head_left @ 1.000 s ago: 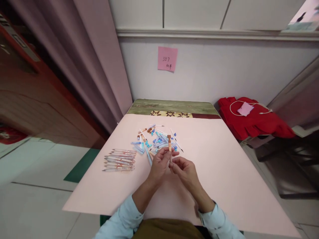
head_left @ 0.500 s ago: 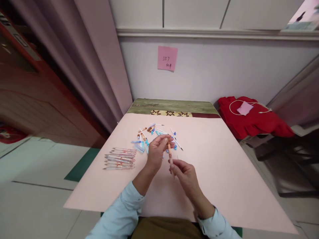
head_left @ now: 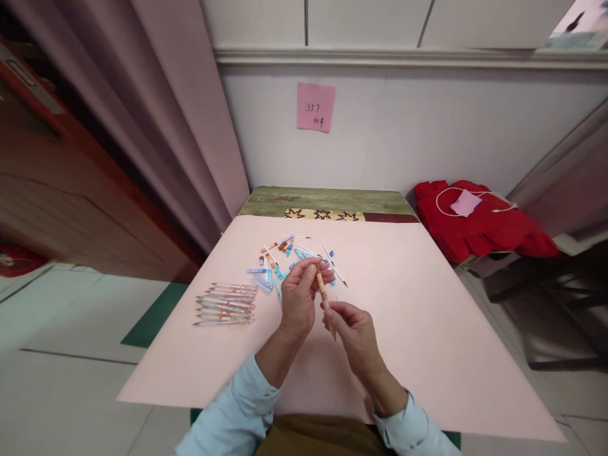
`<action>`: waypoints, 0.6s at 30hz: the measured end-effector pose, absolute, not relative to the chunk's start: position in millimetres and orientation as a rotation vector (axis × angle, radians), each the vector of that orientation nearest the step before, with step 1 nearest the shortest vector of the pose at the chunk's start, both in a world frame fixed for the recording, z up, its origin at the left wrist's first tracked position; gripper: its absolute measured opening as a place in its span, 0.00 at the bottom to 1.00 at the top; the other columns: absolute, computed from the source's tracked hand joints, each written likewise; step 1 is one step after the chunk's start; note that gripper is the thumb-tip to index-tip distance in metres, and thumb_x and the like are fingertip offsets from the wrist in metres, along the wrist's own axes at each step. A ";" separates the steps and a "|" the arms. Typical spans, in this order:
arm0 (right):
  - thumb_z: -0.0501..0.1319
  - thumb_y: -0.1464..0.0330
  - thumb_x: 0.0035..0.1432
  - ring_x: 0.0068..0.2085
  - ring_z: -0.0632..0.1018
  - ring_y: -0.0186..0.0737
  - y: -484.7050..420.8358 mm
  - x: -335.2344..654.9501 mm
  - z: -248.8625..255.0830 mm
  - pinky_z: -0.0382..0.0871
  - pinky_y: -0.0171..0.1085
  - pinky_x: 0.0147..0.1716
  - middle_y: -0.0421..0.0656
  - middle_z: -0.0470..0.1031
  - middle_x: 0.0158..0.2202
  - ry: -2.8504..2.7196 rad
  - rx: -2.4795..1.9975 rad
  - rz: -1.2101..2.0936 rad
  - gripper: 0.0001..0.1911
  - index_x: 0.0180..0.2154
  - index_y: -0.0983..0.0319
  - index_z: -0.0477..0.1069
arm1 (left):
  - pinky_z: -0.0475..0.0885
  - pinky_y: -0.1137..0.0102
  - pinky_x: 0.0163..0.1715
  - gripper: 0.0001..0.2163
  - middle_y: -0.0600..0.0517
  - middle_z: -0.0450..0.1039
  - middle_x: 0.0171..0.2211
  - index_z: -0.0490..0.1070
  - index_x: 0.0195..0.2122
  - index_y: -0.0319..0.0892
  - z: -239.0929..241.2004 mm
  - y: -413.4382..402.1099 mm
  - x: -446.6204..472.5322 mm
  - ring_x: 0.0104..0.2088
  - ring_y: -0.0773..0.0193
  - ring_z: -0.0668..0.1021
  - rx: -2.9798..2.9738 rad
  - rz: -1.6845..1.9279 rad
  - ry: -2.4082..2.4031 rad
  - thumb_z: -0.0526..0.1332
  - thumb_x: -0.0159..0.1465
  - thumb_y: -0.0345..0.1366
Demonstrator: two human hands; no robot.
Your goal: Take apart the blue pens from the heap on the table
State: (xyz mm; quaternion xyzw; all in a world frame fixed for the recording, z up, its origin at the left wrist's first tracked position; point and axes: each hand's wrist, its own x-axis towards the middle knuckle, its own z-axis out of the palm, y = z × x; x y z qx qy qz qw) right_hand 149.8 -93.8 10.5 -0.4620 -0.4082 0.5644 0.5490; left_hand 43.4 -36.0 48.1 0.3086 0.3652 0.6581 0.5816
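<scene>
Both hands hold one orange-and-pale pen (head_left: 322, 290) above the table, tilted with its pointed end toward me. My left hand (head_left: 300, 291) pinches its upper end between thumb and fingers. Lower down, my right hand (head_left: 352, 326) grips the pale barrel close to the tip. Behind my left hand lies a loose scatter of pen parts: blue barrel pieces (head_left: 257, 271), brown and orange caps (head_left: 268, 247), and thin white refills with dark tips (head_left: 339, 273). My left hand hides some of these. A row of assembled pens (head_left: 225, 305) lies to the left, tips pointing left.
The pale pink table cover (head_left: 418, 354) spreads under everything, with a green wood-patterned strip (head_left: 332, 197) at the back. Beyond stands a white wall with a pink note (head_left: 316, 107). A red cloth (head_left: 479, 221) with a white cable is at the right, a curtain (head_left: 190, 114) at the left.
The pen has tilted a little more, its upper end shifting slightly left. Both hands keep their hold on it. The whole view has shifted slightly.
</scene>
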 end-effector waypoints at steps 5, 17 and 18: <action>0.68 0.59 0.53 0.26 0.69 0.34 -95.4 147.1 13.7 0.63 0.33 0.24 0.40 0.72 0.25 -1.002 -1.028 1.438 0.13 0.34 0.62 0.77 | 0.77 0.63 0.40 0.09 0.48 0.79 0.35 0.75 0.39 0.40 55.3 -36.8 41.7 0.34 0.62 0.81 0.731 1.514 0.816 0.65 0.61 0.39; 0.67 0.57 0.54 0.27 0.71 0.34 -103.8 154.1 18.5 0.65 0.33 0.27 0.40 0.73 0.25 -0.994 -1.018 1.510 0.16 0.38 0.63 0.77 | 0.77 0.65 0.38 0.12 0.46 0.79 0.36 0.75 0.43 0.39 61.6 -36.0 38.0 0.32 0.62 0.81 0.739 1.507 0.800 0.65 0.60 0.38; 0.67 0.57 0.55 0.27 0.71 0.33 -104.7 154.3 18.8 0.65 0.33 0.27 0.40 0.73 0.25 -0.988 -1.014 1.518 0.16 0.38 0.63 0.77 | 0.77 0.65 0.37 0.13 0.47 0.79 0.36 0.75 0.44 0.39 62.4 -35.9 37.9 0.32 0.63 0.81 0.737 1.515 0.808 0.65 0.60 0.38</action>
